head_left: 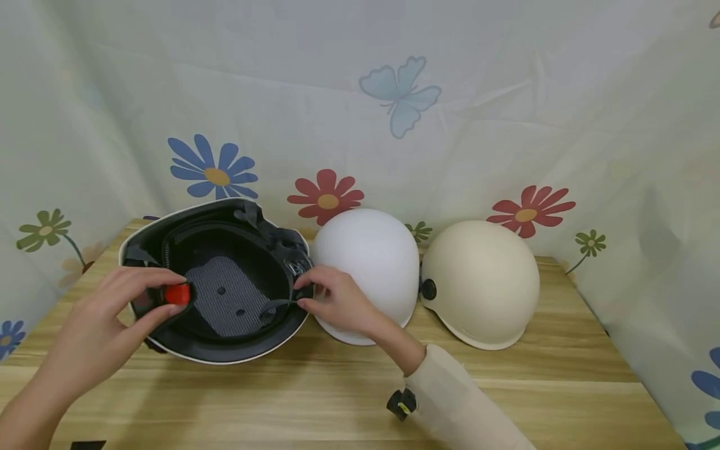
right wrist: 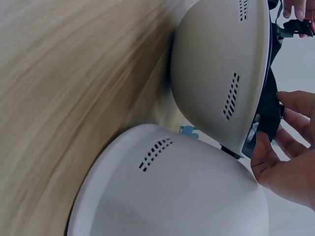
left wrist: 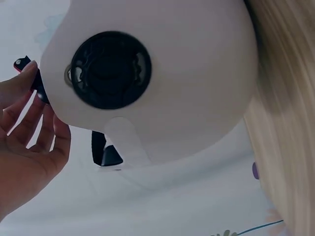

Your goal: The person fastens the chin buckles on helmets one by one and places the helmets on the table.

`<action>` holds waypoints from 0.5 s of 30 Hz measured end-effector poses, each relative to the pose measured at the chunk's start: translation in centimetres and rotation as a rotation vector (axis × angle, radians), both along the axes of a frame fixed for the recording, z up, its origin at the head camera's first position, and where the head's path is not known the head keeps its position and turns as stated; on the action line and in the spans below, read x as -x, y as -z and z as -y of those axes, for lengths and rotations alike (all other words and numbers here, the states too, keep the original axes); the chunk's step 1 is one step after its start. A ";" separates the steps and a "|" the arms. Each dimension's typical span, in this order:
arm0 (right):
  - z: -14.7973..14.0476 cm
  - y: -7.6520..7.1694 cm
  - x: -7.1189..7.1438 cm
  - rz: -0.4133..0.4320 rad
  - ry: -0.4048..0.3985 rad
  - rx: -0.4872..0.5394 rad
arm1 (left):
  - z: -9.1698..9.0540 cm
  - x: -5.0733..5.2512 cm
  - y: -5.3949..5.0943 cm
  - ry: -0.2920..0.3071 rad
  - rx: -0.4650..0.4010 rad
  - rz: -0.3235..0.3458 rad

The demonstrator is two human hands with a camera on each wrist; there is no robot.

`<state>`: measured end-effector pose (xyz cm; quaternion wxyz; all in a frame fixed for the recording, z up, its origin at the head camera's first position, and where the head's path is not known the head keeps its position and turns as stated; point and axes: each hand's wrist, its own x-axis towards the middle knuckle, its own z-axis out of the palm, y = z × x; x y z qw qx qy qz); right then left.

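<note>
An upturned helmet [head_left: 222, 300] lies at the left with its black padded inside facing up; its pale shell bears a round black disc [left wrist: 110, 70] in the left wrist view. At its left rim my left hand [head_left: 101, 322] pinches a red and black buckle [head_left: 177, 294] between thumb and forefinger. My right hand [head_left: 340, 300] is at the opposite rim, thumb and forefinger pinching a black strap [right wrist: 269, 103]. A thin strap end [head_left: 277, 304] runs from those fingers into the helmet. The strap's far side is hidden behind the hand.
Right of the upturned helmet stands a white helmet [head_left: 368, 262], dome up, partly behind my right forearm. Beside it sits a cream helmet [head_left: 484, 281] with a black knob [head_left: 429, 289]. All rest on a wooden table [head_left: 315, 400] before a flowered curtain [head_left: 478, 75].
</note>
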<state>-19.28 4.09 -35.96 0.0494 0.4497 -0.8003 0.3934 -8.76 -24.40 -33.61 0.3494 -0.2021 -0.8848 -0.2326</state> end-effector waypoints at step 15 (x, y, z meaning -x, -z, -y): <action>-0.6 -1.1 0.5 0.129 0.060 0.045 | -2.4 0.8 -1.2 -0.020 -0.008 0.047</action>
